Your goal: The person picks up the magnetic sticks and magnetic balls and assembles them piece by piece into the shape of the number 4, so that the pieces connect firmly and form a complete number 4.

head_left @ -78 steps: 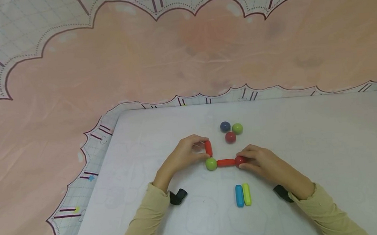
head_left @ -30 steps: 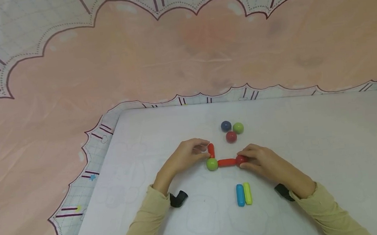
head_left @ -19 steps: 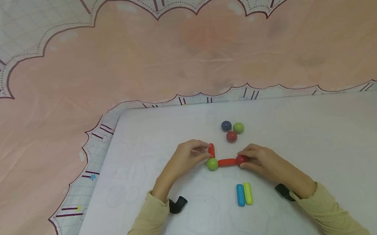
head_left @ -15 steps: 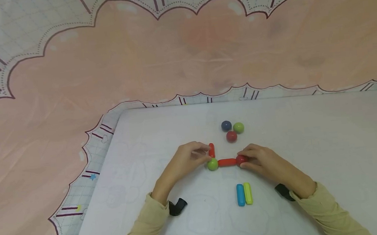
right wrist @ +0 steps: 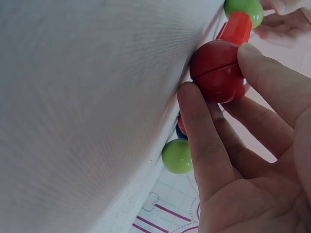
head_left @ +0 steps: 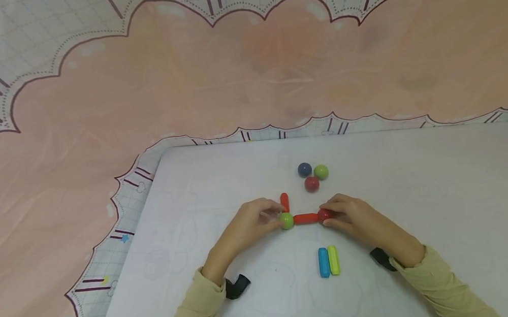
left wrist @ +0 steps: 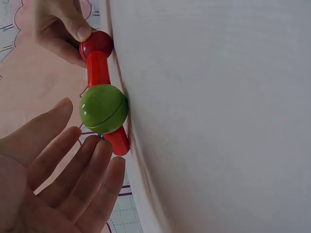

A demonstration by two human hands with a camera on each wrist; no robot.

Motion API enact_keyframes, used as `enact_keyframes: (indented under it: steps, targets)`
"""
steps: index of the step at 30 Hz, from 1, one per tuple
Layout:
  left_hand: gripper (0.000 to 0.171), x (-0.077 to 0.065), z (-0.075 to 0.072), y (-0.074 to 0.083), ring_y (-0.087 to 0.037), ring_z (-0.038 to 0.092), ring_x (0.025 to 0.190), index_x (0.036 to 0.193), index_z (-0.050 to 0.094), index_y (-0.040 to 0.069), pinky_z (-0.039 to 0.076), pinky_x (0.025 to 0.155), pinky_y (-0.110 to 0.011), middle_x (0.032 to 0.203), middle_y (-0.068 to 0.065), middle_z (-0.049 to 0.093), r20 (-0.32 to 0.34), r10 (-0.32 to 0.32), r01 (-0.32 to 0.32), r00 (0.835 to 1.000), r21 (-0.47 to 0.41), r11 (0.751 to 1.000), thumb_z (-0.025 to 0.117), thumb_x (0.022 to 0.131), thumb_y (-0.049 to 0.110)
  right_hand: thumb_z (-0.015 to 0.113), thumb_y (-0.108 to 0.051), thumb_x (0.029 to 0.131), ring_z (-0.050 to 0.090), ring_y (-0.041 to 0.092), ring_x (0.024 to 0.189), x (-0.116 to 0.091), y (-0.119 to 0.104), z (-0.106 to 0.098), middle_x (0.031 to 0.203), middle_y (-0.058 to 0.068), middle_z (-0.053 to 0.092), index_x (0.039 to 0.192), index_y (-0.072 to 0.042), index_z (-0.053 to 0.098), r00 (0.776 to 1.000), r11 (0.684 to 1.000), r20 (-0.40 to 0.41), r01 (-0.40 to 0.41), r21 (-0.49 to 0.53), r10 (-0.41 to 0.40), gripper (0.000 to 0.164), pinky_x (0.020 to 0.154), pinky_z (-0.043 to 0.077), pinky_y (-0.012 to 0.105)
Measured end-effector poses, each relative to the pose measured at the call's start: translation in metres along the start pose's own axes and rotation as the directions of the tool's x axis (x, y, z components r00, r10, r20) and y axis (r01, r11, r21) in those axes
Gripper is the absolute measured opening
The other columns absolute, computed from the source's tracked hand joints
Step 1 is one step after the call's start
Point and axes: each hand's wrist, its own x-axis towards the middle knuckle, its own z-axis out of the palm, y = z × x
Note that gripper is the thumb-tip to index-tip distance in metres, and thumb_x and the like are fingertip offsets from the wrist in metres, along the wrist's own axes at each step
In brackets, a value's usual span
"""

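On the white tabletop a green ball [head_left: 286, 220] joins two red rods in an L. One red rod [head_left: 306, 219] runs right to a red ball [head_left: 326, 216]; the other upright red rod [head_left: 285, 202] points away from the person. My right hand [head_left: 356, 219] pinches the red ball between thumb and fingers, as the right wrist view shows on the red ball [right wrist: 217, 70]. Beside the green ball is my left hand [head_left: 253, 222], its thumb and fingers spread around its left side. In the left wrist view a gap shows between the thumb and the green ball [left wrist: 103, 108].
Behind the joined pieces lie a loose blue ball [head_left: 304, 169], a green ball [head_left: 321, 172] and a red ball [head_left: 312, 184]. Nearer the person, a blue rod [head_left: 324, 262] and a yellow-green rod [head_left: 333, 260] lie side by side. A patterned cloth [head_left: 246, 77] hangs beyond the table edge.
My left hand has let go of the upright red rod and moved down towards the person, to the green ball. The rod now stands against that ball. My right hand keeps its hold.
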Motion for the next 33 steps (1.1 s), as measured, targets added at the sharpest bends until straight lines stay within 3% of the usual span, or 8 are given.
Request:
enact_keyframes:
  steps: [18,33]
  targets:
    - [0.036,0.0059,0.0069,0.001,-0.013,0.062,0.096,0.12,0.07,0.01,0.054,0.089,-0.029,0.105,0.0,0.068,0.08,0.023,-0.029,0.997,0.08,0.996,0.079,0.085,0.014,0.076,-0.016,0.087,0.061,0.014,0.088,-0.0004,0.0003,-0.0011,0.101,0.002,0.067,0.115,-0.006,0.072,1.0,1.0,0.005,0.005,0.013,-0.005,0.03,0.079,0.058,0.031]
    - [0.038,0.0097,0.0089,0.0051,-0.015,0.064,0.092,0.12,0.07,0.006,0.055,0.087,-0.029,0.1,-0.002,0.069,0.075,-0.025,0.021,0.997,0.05,0.999,0.08,0.083,0.012,0.077,-0.016,0.087,0.06,0.012,0.087,-0.0007,0.0005,-0.0003,0.1,0.001,0.067,0.114,-0.006,0.073,1.0,1.0,0.004,0.009,0.011,-0.009,0.029,0.077,0.057,0.029]
